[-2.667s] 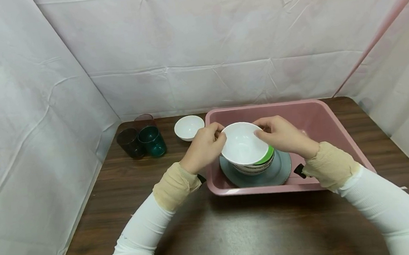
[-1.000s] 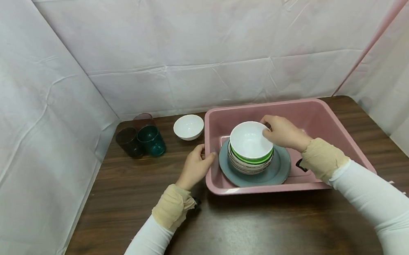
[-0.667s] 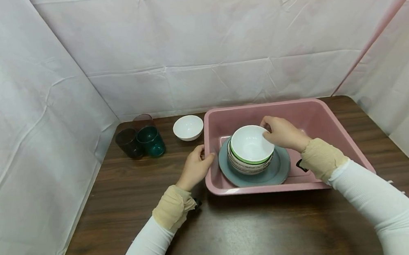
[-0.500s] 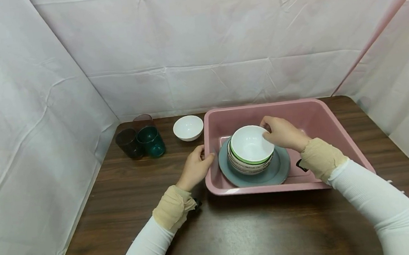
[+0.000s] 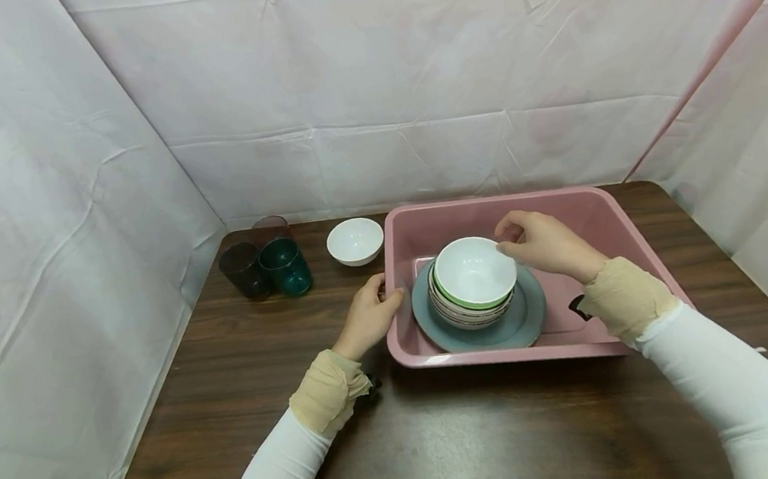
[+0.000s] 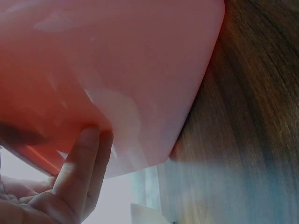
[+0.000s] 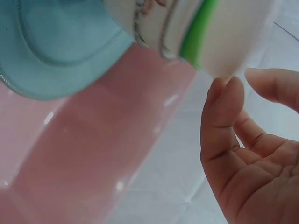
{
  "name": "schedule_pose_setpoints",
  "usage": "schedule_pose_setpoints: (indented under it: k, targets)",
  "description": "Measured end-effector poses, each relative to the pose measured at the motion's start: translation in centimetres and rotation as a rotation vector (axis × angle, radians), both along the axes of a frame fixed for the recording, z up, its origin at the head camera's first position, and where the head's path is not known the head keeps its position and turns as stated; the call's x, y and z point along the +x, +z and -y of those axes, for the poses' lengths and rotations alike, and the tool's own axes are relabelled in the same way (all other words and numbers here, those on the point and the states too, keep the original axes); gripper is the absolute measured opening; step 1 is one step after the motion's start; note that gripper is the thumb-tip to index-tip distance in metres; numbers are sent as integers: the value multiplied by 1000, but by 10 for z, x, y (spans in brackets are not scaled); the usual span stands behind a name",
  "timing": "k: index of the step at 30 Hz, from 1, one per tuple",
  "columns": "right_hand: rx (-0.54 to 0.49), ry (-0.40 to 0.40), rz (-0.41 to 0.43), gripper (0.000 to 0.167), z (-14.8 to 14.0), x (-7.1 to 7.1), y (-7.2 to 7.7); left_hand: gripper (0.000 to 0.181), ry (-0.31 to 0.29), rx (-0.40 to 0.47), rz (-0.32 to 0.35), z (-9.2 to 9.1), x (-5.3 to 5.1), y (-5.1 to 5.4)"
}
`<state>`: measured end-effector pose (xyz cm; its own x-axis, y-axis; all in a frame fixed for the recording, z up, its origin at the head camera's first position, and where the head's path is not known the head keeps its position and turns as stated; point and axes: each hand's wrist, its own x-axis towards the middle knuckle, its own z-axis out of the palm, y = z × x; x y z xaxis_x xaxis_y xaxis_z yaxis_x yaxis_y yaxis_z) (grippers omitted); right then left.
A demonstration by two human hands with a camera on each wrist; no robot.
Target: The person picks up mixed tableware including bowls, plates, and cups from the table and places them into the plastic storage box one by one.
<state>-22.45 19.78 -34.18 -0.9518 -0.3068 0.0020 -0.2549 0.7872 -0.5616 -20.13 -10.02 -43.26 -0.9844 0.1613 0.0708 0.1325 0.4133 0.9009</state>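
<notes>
A white bowl [image 5: 475, 271] sits tilted on top of a green-rimmed bowl [image 5: 462, 301] and several patterned bowls [image 5: 461, 317]. This stack stands on grey-blue plates [image 5: 527, 318] inside a pink basin [image 5: 575, 350]. Beside the white bowl's right rim is my right hand [image 5: 551, 243], thumb and fingers parted; in the right wrist view, fingertips [image 7: 233, 91] are right at the bowl's edge, and whether they touch is unclear. My left hand [image 5: 367, 318] holds the basin's left rim, thumb over it. Its fingers [image 6: 77, 165] lie against the outer wall in the left wrist view.
A second white bowl [image 5: 355, 242] stands left of the basin on the wooden table [image 5: 282, 334]. Farther left are a dark cup [image 5: 243, 272], a teal cup [image 5: 287, 266] and a pinkish cup [image 5: 271, 225]. White sheeting [image 5: 368, 79] hangs behind.
The white bowl, earlier in both hands, came down onto the stack and settled slightly toward me. My left hand moved to the basin rim. My right hand has just let go and shifted right.
</notes>
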Motion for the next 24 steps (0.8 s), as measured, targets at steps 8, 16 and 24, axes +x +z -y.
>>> schedule_pose_setpoints:
  k: [8,16,24]
  targets:
    - [-49,-36,-89,28,-22,18,24,43,-4,5,7,1,1,0]
    - [-22,-141,-143,37,-65,38,40,42,4,-6,8,1,1,1]
    - [6,-170,-109,48,-122,55,29,41,-3,-6,8,0,1,1]
